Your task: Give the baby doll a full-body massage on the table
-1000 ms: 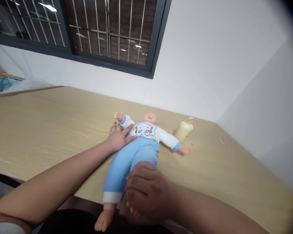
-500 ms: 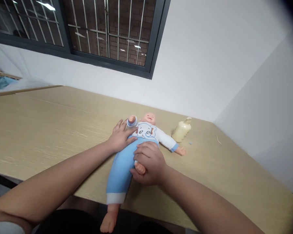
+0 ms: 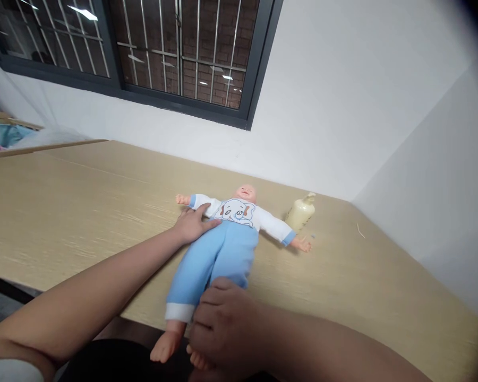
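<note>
- Head view: a doll [image 3: 233,239] in blue trousers lies on its back between the person's two hands, its head [image 3: 246,192] beyond the left fingers and its feet nearest the person.
- Left hand [image 3: 193,225]: its fingers are spread and loose, laid along the doll's side at the waist, the thumb resting on the top of the trousers just below the printed elephant [image 3: 234,212]. It grips nothing; the light contact probably steadies the body.
- Right hand [image 3: 231,321]: its fingers are curled around one lower leg, with the toes [image 3: 198,361] poking out beneath them. The cuff is hidden and the hand slightly blurred; wrapping the leg this low likely gives good control of it.
- Free leg [image 3: 185,284]: it lies straight, just left of the right fingers, its bare foot [image 3: 166,346] past the edge of the table [image 3: 83,212]. That overhang seems to leave room for a hand to close around the ankles.
- Doll's arms: both stretch outward, one just beyond the left fingers, the other well clear of both hands, so neither covers the chest.
- Cream bottle [image 3: 300,213]: it stands well to the right of the left fingers, beyond the doll's outstretched arm, touched by neither hand.
</note>
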{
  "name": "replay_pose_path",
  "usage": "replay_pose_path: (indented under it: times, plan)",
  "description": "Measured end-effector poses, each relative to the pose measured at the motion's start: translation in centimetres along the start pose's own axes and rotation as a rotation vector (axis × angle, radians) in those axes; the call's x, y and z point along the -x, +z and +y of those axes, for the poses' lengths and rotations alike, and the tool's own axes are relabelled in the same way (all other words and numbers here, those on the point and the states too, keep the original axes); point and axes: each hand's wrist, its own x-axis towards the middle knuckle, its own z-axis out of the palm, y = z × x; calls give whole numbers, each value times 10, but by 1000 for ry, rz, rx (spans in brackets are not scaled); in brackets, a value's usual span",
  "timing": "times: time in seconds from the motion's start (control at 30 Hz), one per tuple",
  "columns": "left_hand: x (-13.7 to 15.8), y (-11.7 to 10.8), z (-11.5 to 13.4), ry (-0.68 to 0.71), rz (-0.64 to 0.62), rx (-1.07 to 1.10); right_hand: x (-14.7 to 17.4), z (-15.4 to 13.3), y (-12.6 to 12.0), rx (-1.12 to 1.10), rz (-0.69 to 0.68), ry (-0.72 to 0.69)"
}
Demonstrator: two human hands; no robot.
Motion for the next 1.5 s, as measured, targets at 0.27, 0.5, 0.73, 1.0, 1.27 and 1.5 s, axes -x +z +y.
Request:
replay_pose_path:
  times: [0.27,0.5,0.73,1.0,1.27,1.5]
  plan:
    - [-2,4,-2,24,20,9,-3,1,-11,10,22,-18]
    - [-1,5,1,376,128,-90,5,34,-32,53,380,229]
    - [1,-1,8,600,151,-99,13,75,-15,23,437,347]
    - [1,6,2,428,170,-8,12,56,-18,87,423,235]
    - [-4,3,-6,54,90,149,0,9,-7,-8,269,62]
    - [-7,3,-9,5,29,191,0,5,4,-2,-4,-24]
